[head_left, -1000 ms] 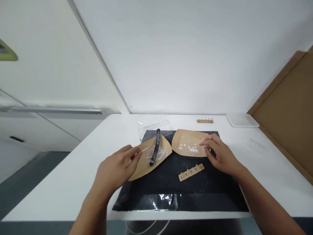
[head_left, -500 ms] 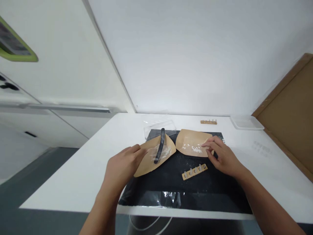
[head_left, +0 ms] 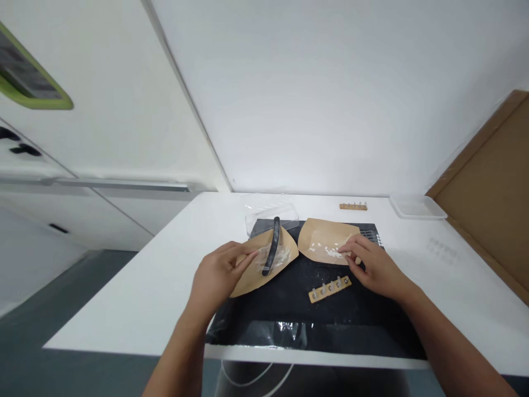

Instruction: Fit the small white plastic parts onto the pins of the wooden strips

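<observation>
My left hand (head_left: 219,275) is closed in a pinch at the left side of a brown paper tray (head_left: 250,281). Clear plastic pieces (head_left: 283,255) lie in that tray, under a curved black bar (head_left: 271,245) that rests across it. Whatever the left fingertips hold is too small to make out. Over the right end of a second paper tray (head_left: 314,227), my right hand (head_left: 370,264) has its thumb and fingers drawn together beside small white pieces (head_left: 332,252). Anything between them is hidden. A wooden strip (head_left: 329,289) with several upright pegs lies between the hands.
Under the trays lies a black mat (head_left: 285,309) on the white table (head_left: 124,309). Behind them are a clear plastic box (head_left: 273,215), another pegged strip (head_left: 353,207) and a shallow clear container (head_left: 417,207). A brown board (head_left: 491,204) stands at the right edge.
My left hand has moved slightly right, its fingertips now pinched nearer the clear plastic pieces. My right fingers have shifted slightly left and closed in by the white pieces. The view has shifted a little.
</observation>
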The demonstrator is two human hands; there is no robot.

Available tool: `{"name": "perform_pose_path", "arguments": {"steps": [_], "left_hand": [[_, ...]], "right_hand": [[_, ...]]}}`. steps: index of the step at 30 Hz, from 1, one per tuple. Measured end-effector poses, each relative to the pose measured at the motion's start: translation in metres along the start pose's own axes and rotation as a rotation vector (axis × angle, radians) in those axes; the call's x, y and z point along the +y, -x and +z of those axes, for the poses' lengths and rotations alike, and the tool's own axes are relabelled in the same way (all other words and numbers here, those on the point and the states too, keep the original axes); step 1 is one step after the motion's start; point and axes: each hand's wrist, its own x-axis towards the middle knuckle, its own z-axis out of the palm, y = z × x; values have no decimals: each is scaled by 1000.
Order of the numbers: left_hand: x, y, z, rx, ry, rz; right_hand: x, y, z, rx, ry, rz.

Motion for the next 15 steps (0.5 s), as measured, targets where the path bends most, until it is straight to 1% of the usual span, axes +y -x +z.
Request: {"name": "perform_pose_path", "arguments": {"steps": [2,4,6,8,15], "left_hand": [[-1,-1,5,11,134,-118],[0,-1,10,1,294,-182],[3,-1,13,-10,472,-166],[6,-1,15,-6,598,-145],[16,0,12,26,754,-141]], "right_hand": [[-1,0,0,-6,2,-1],[-1,0,0,-7,8,0],[-2,0,-1,-8,11,1],[-1,0,0,-10,8,6],[1,1,0,-9,-4,2]]}}
